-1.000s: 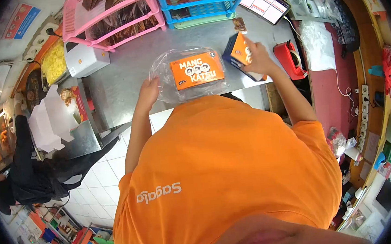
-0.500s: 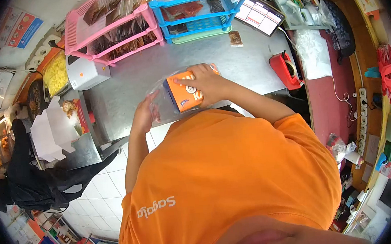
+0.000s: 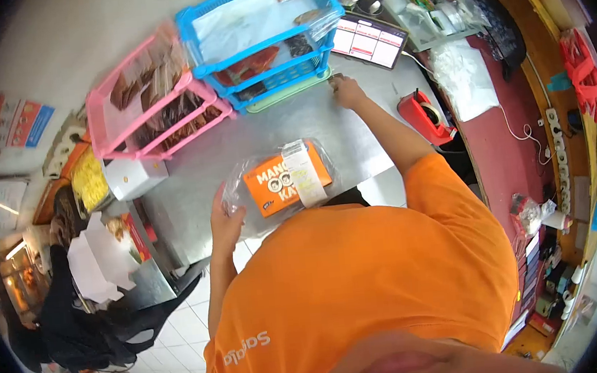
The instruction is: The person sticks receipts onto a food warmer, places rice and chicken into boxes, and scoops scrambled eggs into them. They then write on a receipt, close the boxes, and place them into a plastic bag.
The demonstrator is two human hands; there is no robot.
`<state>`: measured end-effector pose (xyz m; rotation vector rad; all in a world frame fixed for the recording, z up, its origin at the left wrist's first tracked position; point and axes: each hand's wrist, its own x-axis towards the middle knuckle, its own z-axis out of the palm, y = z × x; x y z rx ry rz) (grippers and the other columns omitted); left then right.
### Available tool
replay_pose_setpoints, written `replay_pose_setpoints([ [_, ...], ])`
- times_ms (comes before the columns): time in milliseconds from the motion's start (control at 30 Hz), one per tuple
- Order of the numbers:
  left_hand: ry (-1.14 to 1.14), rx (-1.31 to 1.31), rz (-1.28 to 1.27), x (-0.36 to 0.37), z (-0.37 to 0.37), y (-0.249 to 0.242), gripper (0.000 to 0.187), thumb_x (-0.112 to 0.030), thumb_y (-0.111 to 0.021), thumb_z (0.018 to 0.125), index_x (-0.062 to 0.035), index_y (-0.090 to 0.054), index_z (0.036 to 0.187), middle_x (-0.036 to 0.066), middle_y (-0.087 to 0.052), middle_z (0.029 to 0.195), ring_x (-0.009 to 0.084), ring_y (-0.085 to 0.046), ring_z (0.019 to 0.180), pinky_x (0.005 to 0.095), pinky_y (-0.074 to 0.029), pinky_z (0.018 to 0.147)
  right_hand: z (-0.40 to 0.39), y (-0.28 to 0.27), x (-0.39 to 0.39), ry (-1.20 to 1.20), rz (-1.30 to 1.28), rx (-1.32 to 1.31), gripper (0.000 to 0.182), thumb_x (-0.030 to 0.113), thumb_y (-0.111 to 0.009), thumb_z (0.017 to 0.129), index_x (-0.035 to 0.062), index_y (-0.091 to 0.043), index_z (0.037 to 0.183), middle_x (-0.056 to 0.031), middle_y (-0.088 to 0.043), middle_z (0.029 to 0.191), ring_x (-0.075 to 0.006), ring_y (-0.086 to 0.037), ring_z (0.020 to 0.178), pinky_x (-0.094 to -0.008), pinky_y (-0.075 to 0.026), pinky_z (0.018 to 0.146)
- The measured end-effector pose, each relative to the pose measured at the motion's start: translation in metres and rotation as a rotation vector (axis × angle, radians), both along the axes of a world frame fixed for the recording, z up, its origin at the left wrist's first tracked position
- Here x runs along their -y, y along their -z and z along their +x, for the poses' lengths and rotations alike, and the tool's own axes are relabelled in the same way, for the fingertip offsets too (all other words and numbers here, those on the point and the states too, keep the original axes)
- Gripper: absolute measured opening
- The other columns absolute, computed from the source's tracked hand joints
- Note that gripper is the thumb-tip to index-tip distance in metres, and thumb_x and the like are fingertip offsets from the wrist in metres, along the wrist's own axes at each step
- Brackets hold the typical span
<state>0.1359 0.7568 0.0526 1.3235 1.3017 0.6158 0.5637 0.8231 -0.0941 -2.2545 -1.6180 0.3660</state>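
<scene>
At frame centre, the steel counter (image 3: 350, 121) now bears the bagged orange box (image 3: 280, 181), released by the right hand (image 3: 347, 93), which is stretched up toward the blue rack (image 3: 263, 30), fingers pinching a small packet (image 3: 337, 78). The bag's left edge is gripped by the left hand (image 3: 225, 221).

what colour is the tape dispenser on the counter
Red; the tape dispenser shows best in the head view.

An orange box (image 3: 284, 181) in a clear plastic bag (image 3: 242, 191) lies flat, a receipt (image 3: 303, 172) across it, just beside the left fingers (image 3: 219, 206).
</scene>
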Motion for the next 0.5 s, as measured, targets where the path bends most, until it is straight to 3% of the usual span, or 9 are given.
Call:
replay_pose_setpoints([
  [67, -0.018, 0.015, -0.007, 0.004, -0.003, 0.018, 0.061, -0.005, -0.053, 0.078, -0.0072, -0.034, 0.136, 0.003, -0.051, 0.082, 0.0065, -0.044, 0.06, 0.0218, -0.036, 0.046, 0.009, 0.029, 0.002, 0.088, -0.083, 0.07, 0.025, 0.017, -0.058, 0.078, 0.0058, -0.061, 0.1, -0.0177, -0.056, 0.109, -0.0316, -0.055, 0.098, -0.0403, -0.045, 0.086],
  [133, -0.036, 0.031, -0.014, 0.002, -0.008, 0.02, 0.061, -0.004, -0.051, 0.076, -0.007, -0.036, 0.135, 0.003, -0.051, 0.085, 0.0061, -0.043, 0.058, 0.0207, -0.035, 0.045, 0.016, 0.047, 0.01, 0.061, 0.04, 0.127, 0.026, 0.018, -0.055, 0.079, 0.0059, -0.062, 0.1, -0.0182, -0.054, 0.116, -0.0305, -0.055, 0.101, -0.0408, -0.046, 0.088],
  [200, -0.047, 0.032, -0.193, -0.002, -0.004, 0.009, 0.057, -0.004, -0.05, 0.077, -0.0084, -0.038, 0.133, 0.002, -0.052, 0.084, 0.0065, -0.042, 0.056, 0.0209, -0.035, 0.044, 0.008, 0.069, 0.026, -0.081, 0.248, 0.084, 0.022, 0.017, -0.053, 0.08, 0.007, -0.064, 0.096, -0.0181, -0.059, 0.108, -0.033, -0.057, 0.094, -0.0427, -0.048, 0.082],
  [267, -0.111, 0.024, -0.2, 0.004, -0.011, 0.01, 0.053, -0.004, -0.049, 0.077, -0.0093, -0.042, 0.129, 0.002, -0.052, 0.083, 0.0066, -0.042, 0.055, 0.0209, -0.034, 0.043, -0.024, 0.047, 0.028, -0.183, 0.093, -0.022, 0.02, 0.018, -0.053, 0.082, 0.0056, -0.064, 0.092, -0.0169, -0.062, 0.097, -0.0303, -0.06, 0.086, -0.041, -0.049, 0.075],
  [300, -0.121, 0.091, -0.231, 0.008, -0.014, 0.014, 0.051, -0.004, -0.049, 0.077, -0.009, -0.043, 0.128, 0.002, -0.052, 0.083, 0.0064, -0.041, 0.054, 0.021, -0.033, 0.043, -0.032, 0.028, 0.023, -0.247, -0.076, -0.099, 0.02, 0.02, -0.052, 0.085, 0.0042, -0.065, 0.087, -0.0157, -0.065, 0.086, -0.0276, -0.062, 0.077, -0.0393, -0.05, 0.068],
  [333, -0.131, 0.16, -0.26, 0.011, -0.016, 0.016, 0.05, -0.005, -0.049, 0.078, -0.0088, -0.044, 0.127, 0.002, -0.052, 0.082, 0.0063, -0.041, 0.053, 0.0211, -0.033, 0.042, -0.047, -0.004, 0.011, -0.287, -0.068, -0.093, 0.02, 0.02, -0.052, 0.085, 0.0042, -0.065, 0.087, -0.0157, -0.065, 0.086, -0.0276, -0.062, 0.077, -0.0393, -0.05, 0.068],
  [400, -0.171, 0.181, -0.215, 0.014, -0.014, 0.019, 0.048, -0.005, -0.05, 0.078, -0.0084, -0.045, 0.126, 0.001, -0.051, 0.079, 0.0057, -0.041, 0.052, 0.0215, -0.034, 0.043, -0.095, -0.093, -0.012, -0.267, -0.097, -0.765, 0.033, 0.031, -0.057, 0.087, 0.0016, -0.061, 0.072, -0.0091, -0.061, 0.064, -0.018, -0.06, 0.061, -0.0326, -0.046, 0.054],
  [467, -0.193, 0.228, -0.201, 0.022, -0.014, 0.034, 0.047, -0.007, -0.053, 0.079, -0.008, -0.045, 0.126, 0.0, -0.051, 0.074, 0.0057, -0.041, 0.052, 0.0222, -0.034, 0.044, -0.146, -0.189, -0.026, -0.475, -0.066, -0.779, 0.04, 0.037, -0.063, 0.083, 0.0008, -0.055, 0.068, -0.005, -0.057, 0.065, -0.009, -0.054, 0.059, -0.0273, -0.043, 0.05],
  [500, -0.22, 0.238, -0.191, 0.027, -0.013, 0.033, 0.047, -0.007, -0.053, 0.079, -0.008, -0.045, 0.126, 0.0, -0.051, 0.074, 0.0057, -0.041, 0.052, 0.0222, -0.034, 0.044, -0.169, -0.229, -0.033, -0.642, 0.055, -0.665, 0.038, 0.035, -0.065, 0.082, 0.0014, -0.053, 0.069, -0.0043, -0.057, 0.065, -0.0093, -0.053, 0.058, -0.0276, -0.043, 0.05],
])
